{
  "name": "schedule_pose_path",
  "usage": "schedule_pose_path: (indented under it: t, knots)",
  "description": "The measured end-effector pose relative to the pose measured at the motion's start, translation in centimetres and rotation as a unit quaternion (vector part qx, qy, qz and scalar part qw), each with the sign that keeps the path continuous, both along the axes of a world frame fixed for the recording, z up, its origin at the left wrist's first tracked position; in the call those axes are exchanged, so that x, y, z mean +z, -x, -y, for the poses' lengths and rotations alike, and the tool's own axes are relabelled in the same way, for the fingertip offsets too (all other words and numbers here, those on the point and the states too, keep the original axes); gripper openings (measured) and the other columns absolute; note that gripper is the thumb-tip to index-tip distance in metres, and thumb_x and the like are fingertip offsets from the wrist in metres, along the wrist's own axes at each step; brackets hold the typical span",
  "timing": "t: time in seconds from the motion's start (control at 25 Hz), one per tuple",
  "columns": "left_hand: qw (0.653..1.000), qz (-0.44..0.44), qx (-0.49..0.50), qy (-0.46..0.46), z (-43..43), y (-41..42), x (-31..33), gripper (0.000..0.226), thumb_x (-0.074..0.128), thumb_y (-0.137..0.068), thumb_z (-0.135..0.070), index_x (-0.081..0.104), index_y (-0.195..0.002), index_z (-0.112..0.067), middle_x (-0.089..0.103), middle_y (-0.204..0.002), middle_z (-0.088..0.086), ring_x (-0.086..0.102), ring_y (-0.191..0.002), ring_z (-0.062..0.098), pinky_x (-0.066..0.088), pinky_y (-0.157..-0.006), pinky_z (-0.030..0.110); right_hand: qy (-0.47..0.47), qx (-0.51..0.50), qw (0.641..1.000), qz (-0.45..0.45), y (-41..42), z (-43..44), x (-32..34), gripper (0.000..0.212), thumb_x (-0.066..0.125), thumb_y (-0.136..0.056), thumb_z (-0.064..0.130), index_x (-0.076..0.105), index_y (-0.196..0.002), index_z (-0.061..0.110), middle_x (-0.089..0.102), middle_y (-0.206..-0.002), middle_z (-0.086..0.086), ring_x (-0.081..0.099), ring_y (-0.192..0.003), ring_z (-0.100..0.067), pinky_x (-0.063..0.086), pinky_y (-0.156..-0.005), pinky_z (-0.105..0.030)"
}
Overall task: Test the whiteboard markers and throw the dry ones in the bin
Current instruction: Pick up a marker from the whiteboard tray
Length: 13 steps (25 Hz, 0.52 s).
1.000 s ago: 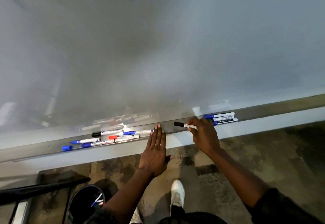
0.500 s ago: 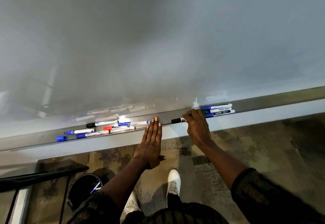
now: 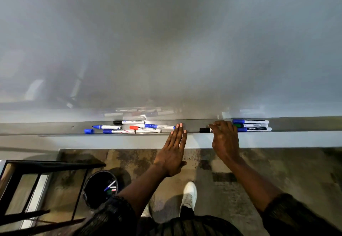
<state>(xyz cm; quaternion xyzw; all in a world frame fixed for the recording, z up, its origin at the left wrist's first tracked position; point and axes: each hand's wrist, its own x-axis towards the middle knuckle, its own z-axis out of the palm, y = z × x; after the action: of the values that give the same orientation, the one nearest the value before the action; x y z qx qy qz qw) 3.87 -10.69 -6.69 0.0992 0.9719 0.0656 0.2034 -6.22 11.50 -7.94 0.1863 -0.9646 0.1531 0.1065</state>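
A black-capped marker (image 3: 205, 130) lies on the grey marker tray (image 3: 55, 127) under the whiteboard (image 3: 166, 41), with my right hand (image 3: 224, 141) closed on its barrel. My left hand (image 3: 174, 151) rests flat and open on the tray's front edge, holding nothing. To its left lie several loose markers (image 3: 133, 128), blue, black and red capped, and a loose blue cap (image 3: 89, 131). Three markers (image 3: 251, 125) are stacked neatly to the right of my right hand. A black bin (image 3: 100, 187) on the floor holds a few markers.
A black metal frame (image 3: 37, 189) stands at the lower left beside the bin. My white shoe (image 3: 188, 193) is on the mottled carpet below the tray. The whiteboard surface shows no marks.
My right hand has lowered the black-capped marker onto the tray near the stacked three. My left hand stays flat on the tray edge. The view has tilted down, showing more of the bin.
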Motion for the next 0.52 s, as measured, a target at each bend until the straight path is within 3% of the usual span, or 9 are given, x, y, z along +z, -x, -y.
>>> schedule_pose_path:
  t: [0.28,0.52]
  knots:
    - [0.98,-0.056,0.186,0.031,6.5,-3.0,0.3,0.122,0.059,-0.101,-0.057,-0.029,-0.161,0.002,-0.043,-0.166,0.024,-0.037,-0.158,0.041,-0.002,-0.135,0.054,0.029,0.088,0.996,-0.017,-1.6,5.6,0.3,0.031,0.075,-0.085,0.004,0.076,-0.114,0.012,0.069,-0.109,-0.008,0.061,-0.103,-0.031,0.049,-0.086,-0.045]
    - [0.983,-0.027,0.173,0.061,11.7,-4.9,-0.7,0.133,0.05,-0.095,-0.078,-0.033,-0.159,0.003,-0.044,-0.165,0.027,-0.039,-0.156,0.043,-0.008,-0.134,0.055,0.004,0.169,0.985,-0.021,-1.3,12.3,0.0,0.027,0.066,-0.091,0.009,0.071,-0.117,0.013,0.069,-0.112,-0.006,0.062,-0.102,-0.031,0.048,-0.086,-0.043]
